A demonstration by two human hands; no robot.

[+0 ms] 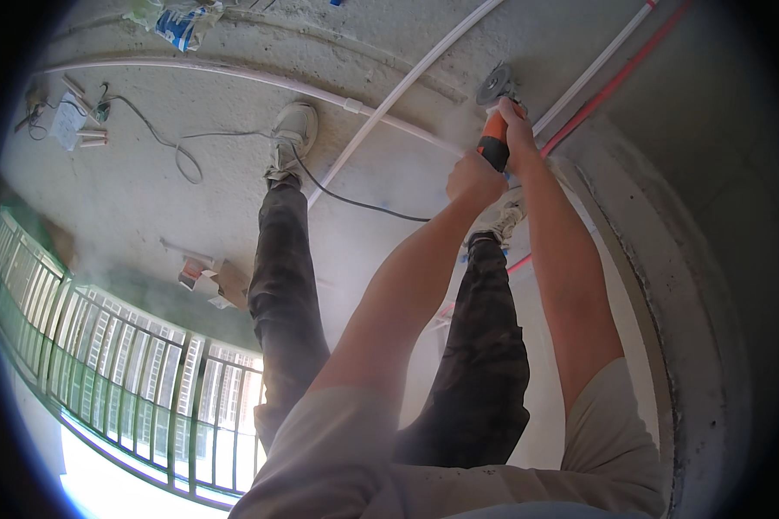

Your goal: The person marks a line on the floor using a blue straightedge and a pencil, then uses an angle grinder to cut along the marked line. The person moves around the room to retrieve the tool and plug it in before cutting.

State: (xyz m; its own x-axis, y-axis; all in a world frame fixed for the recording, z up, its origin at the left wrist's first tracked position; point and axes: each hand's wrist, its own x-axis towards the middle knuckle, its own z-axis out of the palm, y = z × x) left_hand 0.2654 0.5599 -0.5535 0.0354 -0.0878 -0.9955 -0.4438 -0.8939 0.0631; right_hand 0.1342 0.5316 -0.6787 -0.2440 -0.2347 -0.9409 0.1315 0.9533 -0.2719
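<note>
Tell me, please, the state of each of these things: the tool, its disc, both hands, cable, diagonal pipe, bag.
Orange-and-black angle grinder: gripped two-handed
Round grey disc: mounted on the grinder; spinning or still, cannot tell
Left hand: closed around the grinder's rear
Right hand: closed around it nearer the disc
Thin dark cable: slack, looped
Long pinkish-white pipe: lying on the grey concrete floor
Blue-and-white bag: crumpled

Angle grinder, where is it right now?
The angle grinder is upper right of centre in the head view, gripped by the left hand and right hand, left of the red pipe.
</note>
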